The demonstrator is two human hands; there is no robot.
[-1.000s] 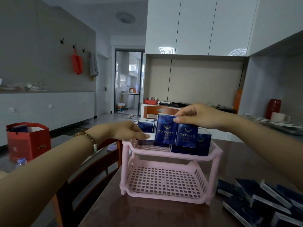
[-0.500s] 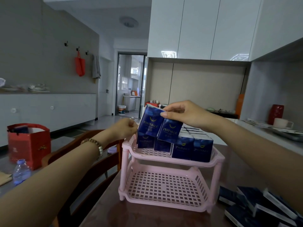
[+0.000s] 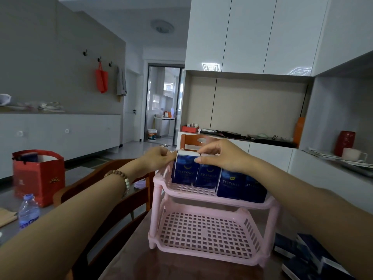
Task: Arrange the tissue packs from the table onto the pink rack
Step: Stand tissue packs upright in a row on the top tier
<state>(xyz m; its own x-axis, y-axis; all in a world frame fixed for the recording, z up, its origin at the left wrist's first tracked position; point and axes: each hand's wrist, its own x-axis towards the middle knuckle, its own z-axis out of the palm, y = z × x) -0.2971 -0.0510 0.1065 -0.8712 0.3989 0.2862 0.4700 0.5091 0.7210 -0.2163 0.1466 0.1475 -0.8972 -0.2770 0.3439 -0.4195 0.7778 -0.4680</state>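
Pinching two tissue packs (image 3: pixel 184 172) on top tier of pink rack (image 3: pixel 201 233), my right hand (image 3: pixel 224 156); four standing there total. My left hand (image 3: pixel 157 159) curled against leftmost, grip unclear.

Tissue packs (image 3: pixel 240 184) crowd top tier (image 3: pixel 201 197), lower shelf (image 3: pixel 203 233) open

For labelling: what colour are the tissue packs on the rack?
The tissue packs are dark blue; head view.
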